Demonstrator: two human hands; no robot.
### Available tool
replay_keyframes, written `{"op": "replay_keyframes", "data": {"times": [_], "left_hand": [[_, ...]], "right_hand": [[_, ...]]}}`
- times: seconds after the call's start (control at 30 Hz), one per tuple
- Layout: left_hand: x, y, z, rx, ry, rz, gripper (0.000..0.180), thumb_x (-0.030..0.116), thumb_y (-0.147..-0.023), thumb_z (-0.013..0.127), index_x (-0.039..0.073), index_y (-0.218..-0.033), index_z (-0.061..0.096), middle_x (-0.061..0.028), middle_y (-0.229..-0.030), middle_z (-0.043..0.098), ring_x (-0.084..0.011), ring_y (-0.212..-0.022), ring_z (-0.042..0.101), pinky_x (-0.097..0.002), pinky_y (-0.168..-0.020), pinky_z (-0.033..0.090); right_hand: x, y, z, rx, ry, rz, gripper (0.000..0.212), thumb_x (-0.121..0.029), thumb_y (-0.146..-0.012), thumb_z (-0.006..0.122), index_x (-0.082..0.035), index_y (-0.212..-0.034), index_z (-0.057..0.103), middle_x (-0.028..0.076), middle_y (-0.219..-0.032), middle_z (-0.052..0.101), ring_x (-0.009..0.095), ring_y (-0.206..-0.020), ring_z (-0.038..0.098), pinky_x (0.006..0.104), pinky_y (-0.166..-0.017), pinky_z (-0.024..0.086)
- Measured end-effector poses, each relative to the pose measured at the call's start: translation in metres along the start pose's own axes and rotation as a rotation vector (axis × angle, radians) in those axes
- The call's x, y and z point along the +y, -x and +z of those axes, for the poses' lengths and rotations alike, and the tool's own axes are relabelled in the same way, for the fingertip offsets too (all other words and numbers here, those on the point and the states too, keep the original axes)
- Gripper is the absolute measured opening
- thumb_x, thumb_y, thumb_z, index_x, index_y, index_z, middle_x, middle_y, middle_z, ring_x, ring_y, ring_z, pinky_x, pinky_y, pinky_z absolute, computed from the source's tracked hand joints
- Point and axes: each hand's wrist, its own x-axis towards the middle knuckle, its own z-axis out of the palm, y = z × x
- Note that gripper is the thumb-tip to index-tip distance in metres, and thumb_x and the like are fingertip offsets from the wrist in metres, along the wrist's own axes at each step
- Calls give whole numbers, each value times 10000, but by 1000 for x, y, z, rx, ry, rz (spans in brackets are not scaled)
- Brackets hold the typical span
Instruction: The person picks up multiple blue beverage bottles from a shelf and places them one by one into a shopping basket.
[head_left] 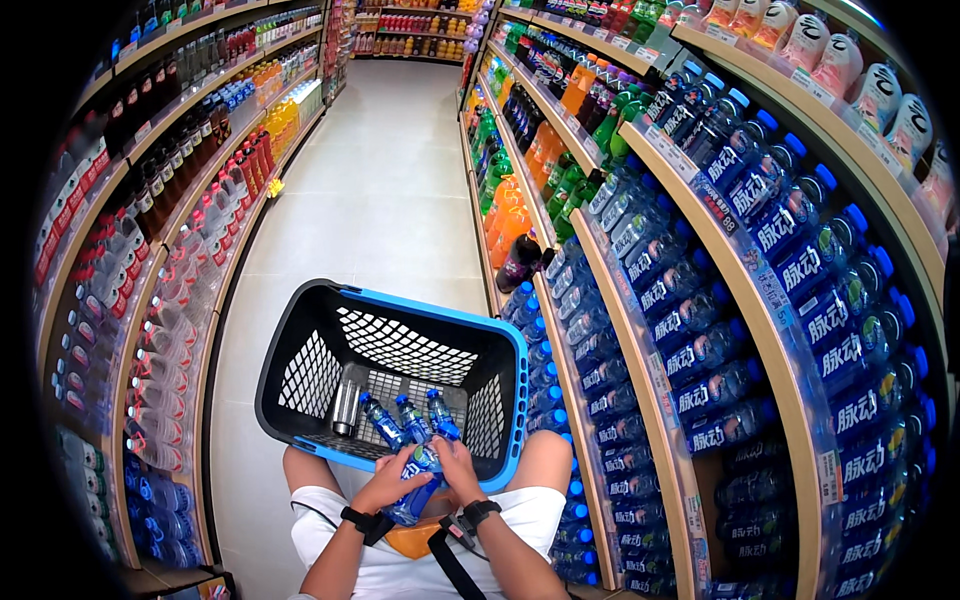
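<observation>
Blue bottle (424, 459) — both hands (391, 482) hold it by the basket (437, 307).

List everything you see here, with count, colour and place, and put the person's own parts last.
Basket: one, black with blue rim, in front of the person
Bottles in the basket: three visible, blue, toward its near side
Cylinder: one, silver, basket's left part
Held bottle: one, blue, in both hands
Blue bottles: many, right shelves
Orange bottles: several, right shelves, farther along
White bottles: several, upper right shelf
Clear bottles: many, left shelves
Floor: one, pale grey, between the shelves
Wristbands: two, black, one per wrist
Shorts: one pair, white, below the basket
Left hand: one, bare, on the held bottle
Right hand: one, bare, on the held bottle
</observation>
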Motion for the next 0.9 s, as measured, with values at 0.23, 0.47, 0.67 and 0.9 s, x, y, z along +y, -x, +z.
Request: {"op": "replay_keyframes", "data": {"times": [0.23,0.47,0.67,0.9], "left_hand": [[-5,-2,3,24,-32,50,710,523,-837,675,104,-1379,488,-159,-1223,611,-329,-1130,444,-382,-1046,288],[3,-5,4,71,-58,-8,804,559,-806,697,104,-1423,456,-197,-1298,567,-383,-1239,416,-413,-1084,278],[14,-11,6,65,-164,30,792,498,-777,737,83,-1404,489,-204,-1232,598,-368,-1176,467,-415,-1058,320],[13,-8,13,206,-108,74,759,439,-768,757,111,-1401,498,-187,-1191,610,-348,-1141,468,-413,-1050,323]], "right_hand": [[-6,9,-2,13,70,-17,354,-333,-963,572,13,-989,643,48,-873,654,101,-813,594,256,-730,470],[-14,2,-4,-22,-20,-191,384,-337,-953,599,24,-1083,618,106,-955,682,184,-887,631,315,-826,482],[-23,8,-8,14,-127,-239,371,-310,-945,623,11,-1126,577,101,-1004,650,168,-902,610,311,-821,481],[-28,-1,-7,-30,-130,-260,333,-242,-951,617,-4,-1178,563,65,-1034,649,120,-930,600,270,-837,480]]}}
